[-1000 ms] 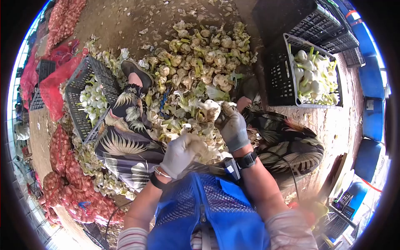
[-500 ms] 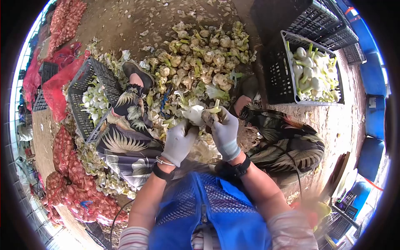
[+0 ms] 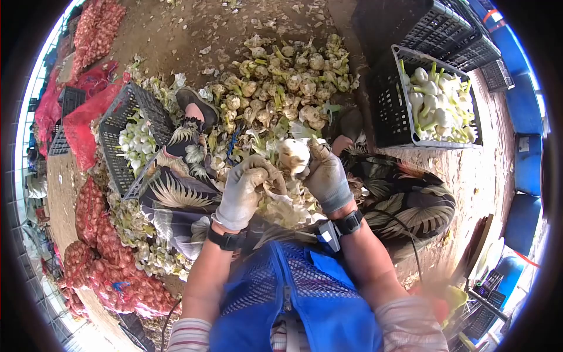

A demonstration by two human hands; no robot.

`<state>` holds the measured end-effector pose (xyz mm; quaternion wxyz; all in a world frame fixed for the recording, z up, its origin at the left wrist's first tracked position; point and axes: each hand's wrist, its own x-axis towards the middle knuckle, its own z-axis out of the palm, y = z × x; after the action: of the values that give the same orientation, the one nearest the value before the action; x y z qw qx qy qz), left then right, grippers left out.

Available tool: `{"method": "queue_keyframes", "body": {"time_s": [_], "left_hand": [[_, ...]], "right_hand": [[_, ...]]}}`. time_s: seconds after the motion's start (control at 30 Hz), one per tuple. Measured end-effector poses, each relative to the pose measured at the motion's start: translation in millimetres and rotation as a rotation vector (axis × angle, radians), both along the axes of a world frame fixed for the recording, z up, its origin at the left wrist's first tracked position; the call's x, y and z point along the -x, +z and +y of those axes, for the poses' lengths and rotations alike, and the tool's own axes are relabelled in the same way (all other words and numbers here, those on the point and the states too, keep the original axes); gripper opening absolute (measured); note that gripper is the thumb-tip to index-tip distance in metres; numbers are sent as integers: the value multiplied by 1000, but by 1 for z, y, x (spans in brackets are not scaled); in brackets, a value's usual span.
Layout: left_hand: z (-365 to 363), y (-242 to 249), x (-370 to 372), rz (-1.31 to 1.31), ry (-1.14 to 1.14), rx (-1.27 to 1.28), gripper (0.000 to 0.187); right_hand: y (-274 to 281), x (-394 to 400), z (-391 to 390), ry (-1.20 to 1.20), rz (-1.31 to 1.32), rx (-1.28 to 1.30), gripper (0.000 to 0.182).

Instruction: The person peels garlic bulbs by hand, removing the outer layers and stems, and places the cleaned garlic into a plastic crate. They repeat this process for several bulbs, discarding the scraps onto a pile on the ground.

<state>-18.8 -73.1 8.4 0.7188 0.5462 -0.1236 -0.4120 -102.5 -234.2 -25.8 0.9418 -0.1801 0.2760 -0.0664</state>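
Observation:
A whitish garlic bulb (image 3: 293, 155) with brownish patches is held up between my hands. Gripping it from the right is my right hand (image 3: 328, 180), in a grey-white glove with fingers and thumb closed. My left hand (image 3: 241, 190), gloved too, is curled shut just left of the bulb. A strip of papery garlic skin (image 3: 281, 192) hangs at its fingertips. Beneath both hands lie loose garlic skins (image 3: 284, 214). Just beyond is a pile of untrimmed garlic bulbs (image 3: 287, 76) on the ground.
A black crate (image 3: 381, 111) of cleaned garlic stands at the right, with stacked crates (image 3: 443, 29) behind. Another tilted crate (image 3: 111, 144) holding white bulbs is on the left. Red mesh sacks (image 3: 120, 264) lie at the lower left. My patterned trouser legs (image 3: 404, 217) flank the work area.
The bulb has turned and now shows its rounded whitish side, with no stem visible. My left hand has drawn slightly left and curled, while the right moved a little right.

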Motion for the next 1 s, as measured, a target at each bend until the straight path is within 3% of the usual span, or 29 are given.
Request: {"method": "queue_keyframes", "body": {"time_s": [0.03,0.07,0.1,0.17,0.2,0.23,0.3,0.37,0.4,0.5,0.53,0.57,0.63,0.7,0.73,0.77,0.83,0.87,0.93,1.0], "left_hand": [[1,4,-1,204,60,105,15],[7,-5,-4,21,73,-186,23],[10,-3,-6,18,77,-184,23],[14,2,-7,-574,-137,-329,38],[13,1,-2,-814,-110,-387,45],[4,14,4,-908,-128,-473,35],[5,-6,4,-1065,-105,-549,31],[6,-15,4,-1086,-127,-471,30],[5,-15,5,-1103,-152,-397,28],[3,-10,9,-883,-150,-333,27],[2,-6,10,-880,-151,-332,27],[3,-2,12,-798,-205,-271,24],[5,6,14,-715,-247,-210,22],[15,12,10,-45,66,-37,11],[20,11,-8,-54,93,-24,11],[22,14,-10,-147,147,-236,12],[24,7,-17,-843,36,-561,25],[24,5,-18,-1052,-32,-614,34],[18,11,-15,-1318,-179,-750,47],[13,10,-14,-1354,-226,-755,44]], "right_hand": [[3,0,0,1,-3,3,39],[6,-1,1,-30,5,65,39],[7,-1,2,-63,13,127,39],[-8,4,-1,12,-69,271,32],[-7,3,3,5,-20,405,28],[-6,2,7,0,30,537,24],[-16,-1,10,29,4,500,20],[-19,-3,12,-113,-66,1020,18],[-9,3,9,-50,-97,841,17],[-25,-5,14,58,-67,793,19],[-26,-19,18,68,-19,316,21],[-16,2,19,204,-23,962,23],[-31,2,24,179,1,810,26],[-30,3,22,147,38,930,29],[-26,2,21,109,73,1048,31],[-39,4,11,152,157,1317,31],[-34,3,-1,268,160,1704,22],[-38,-2,3,271,147,1706,22],[-44,-12,13,-13,160,688,12],[-36,-13,17,-16,218,724,13]]}}
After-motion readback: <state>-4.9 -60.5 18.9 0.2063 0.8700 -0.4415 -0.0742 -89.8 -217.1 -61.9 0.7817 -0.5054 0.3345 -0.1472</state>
